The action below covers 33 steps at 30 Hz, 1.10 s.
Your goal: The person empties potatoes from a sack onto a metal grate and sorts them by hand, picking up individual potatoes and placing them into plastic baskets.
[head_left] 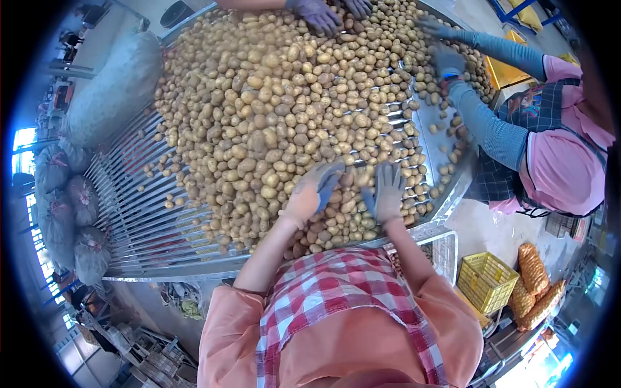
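A large heap of potatoes covers a slatted metal sorting table. My left hand, in a glove with blue-grey fingers, rests on the near side of the heap, its fingers stretched toward the right over the potatoes. Just right of it, my right hand wears a grey glove and lies on the potatoes with thumb and fingers apart. Between the two hands are several loose potatoes, some slightly blurred. Neither hand visibly grips one; the undersides of both are hidden.
Across the table are a co-worker's gloved hands. Another co-worker in blue sleeves reaches in from the right. A big full sack leans at the left edge. A yellow crate and orange net bags stand at lower right.
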### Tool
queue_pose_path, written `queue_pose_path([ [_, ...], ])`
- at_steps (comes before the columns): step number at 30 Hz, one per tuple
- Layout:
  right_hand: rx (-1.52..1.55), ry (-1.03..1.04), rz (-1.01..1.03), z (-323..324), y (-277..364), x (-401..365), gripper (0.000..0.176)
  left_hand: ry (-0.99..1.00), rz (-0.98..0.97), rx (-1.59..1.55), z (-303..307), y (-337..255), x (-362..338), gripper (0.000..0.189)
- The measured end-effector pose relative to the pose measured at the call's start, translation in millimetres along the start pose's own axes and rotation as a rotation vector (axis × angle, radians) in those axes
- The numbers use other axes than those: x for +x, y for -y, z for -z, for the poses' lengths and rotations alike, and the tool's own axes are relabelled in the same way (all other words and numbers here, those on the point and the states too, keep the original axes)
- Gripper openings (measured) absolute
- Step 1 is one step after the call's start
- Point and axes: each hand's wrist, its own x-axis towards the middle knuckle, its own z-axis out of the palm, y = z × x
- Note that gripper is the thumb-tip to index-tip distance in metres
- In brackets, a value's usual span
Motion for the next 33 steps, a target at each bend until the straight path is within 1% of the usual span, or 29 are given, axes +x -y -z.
queue_pose_path([
  [1, 0.001, -0.004, 0.001, -4, -1, 13, 0.076, -0.002, -0.002, 0.003, 2, 3, -5, 0.027],
  [3, -0.167, 0.018, -0.129, 11, 6, 47, 0.071, -0.094, -0.04, 0.1, 6, -3, -13, 0.032],
  [4, -0.173, 0.01, -0.111, 26, 11, 65, 0.071, -0.041, -0.092, 0.071, -3, 8, -18, 0.04],
  [5, 0.031, 0.158, -0.129, 56, 24, 81, 0.067, 0.036, -0.198, 0.193, -9, 14, -23, 0.046],
  [6, 0.233, 0.31, -0.144, 75, 36, 97, 0.063, 0.106, -0.248, 0.211, -11, 10, -29, 0.044],
  [7, 0.226, 0.312, -0.123, 79, 47, 109, 0.063, 0.176, -0.297, 0.225, -10, 4, -33, 0.043],
  [8, 0.319, 0.205, 0.109, 82, 56, 120, 0.06, 0.158, -0.289, 0.221, -3, 1, -29, 0.043],
  [9, 0.412, 0.096, 0.342, 84, 67, 133, 0.057, 0.191, -0.317, 0.158, 13, -4, -20, 0.041],
  [10, 0.507, 0.102, 0.39, 86, 80, 150, 0.054, 0.224, -0.345, 0.094, 31, -9, -11, 0.039],
  [11, 0.608, 0.109, 0.435, 87, 94, 168, 0.052, 0.199, -0.214, 0.03, 56, -20, 0, 0.035],
  [12, 0.676, 0.079, 0.492, 85, 108, 187, 0.049, 0.033, -0.053, 0.044, 83, -36, 5, 0.035],
  [13, 0.748, 0.049, 0.549, 83, 123, 207, 0.045, -0.269, -0.203, 0.278, 100, -33, 12, 0.037],
  [14, 0.758, 0.03, 0.574, 80, 140, 230, 0.042, -0.452, 0.042, 0.009, 107, -13, 23, 0.027],
  [15, 0.767, 0.011, 0.595, 78, 159, 250, 0.038, -0.616, 0.119, -0.009, 121, 14, 39, 0.029],
  [16, 0.883, 0.121, 0.547, 88, 177, 266, 0.037, -0.741, 0.11, -0.011, 136, 39, 53, 0.033],
  [17, 0.995, 0.239, 0.488, 95, 194, 279, 0.036, -0.859, 0.21, -0.223, 144, 35, 65, 0.038],
  [18, 1.037, 0.236, 0.48, 85, 211, 295, 0.034, -0.881, 0.186, -0.133, 150, 49, 73, 0.035],
  [19, 1.073, 0.24, 0.473, 73, 221, 307, 0.033, -0.875, 0.247, -0.391, 144, 58, 84, 0.036],
  [21, 1.202, 0.323, 0.281, 56, 226, 319, 0.036, -0.95, 0.082, 0.045, 122, 103, 104, 0.035],
  [22, 1.307, 0.493, 0.253, 26, 224, 339, 0.038, -0.92, 0.07, 0.115, 114, 87, 105, 0.035],
  [23, 1.289, 0.485, 0.328, 23, 218, 334, 0.04, -0.88, 0.058, 0.183, 103, 66, 102, 0.035],
  [24, 1.119, 0.471, 0.319, 34, 208, 322, 0.042, -0.858, -0.024, 0.403, 89, 60, 97, 0.038],
  [25, 0.949, 0.445, 0.308, 49, 194, 309, 0.044, -0.723, -0.01, 0.361, 81, 54, 95, 0.044],
  [26, 0.821, 0.389, 0.35, 48, 176, 301, 0.045, -0.665, 0.028, 0.309, 62, 56, 94, 0.047],
  [27, 0.694, 0.334, 0.391, 42, 156, 293, 0.047, -0.605, 0.095, 0.189, 46, 40, 90, 0.049],
  [29, 0.648, 0.317, 0.285, 39, 109, 275, 0.045, -0.446, -0.011, 0.136, 19, 28, 87, 0.049],
  [31, 0.868, 0.294, 0.127, 17, 49, 257, 0.042, -0.466, -0.119, 0.398, -29, 29, 83, 0.048],
  [32, 0.759, 0.24, 0.104, 25, 32, 239, 0.039, -0.37, -0.201, 0.302, -48, 34, 77, 0.046],
  [33, 0.648, 0.183, 0.084, 35, 17, 218, 0.036, -0.058, -0.151, 0.26, -49, 20, 68, 0.043],
])
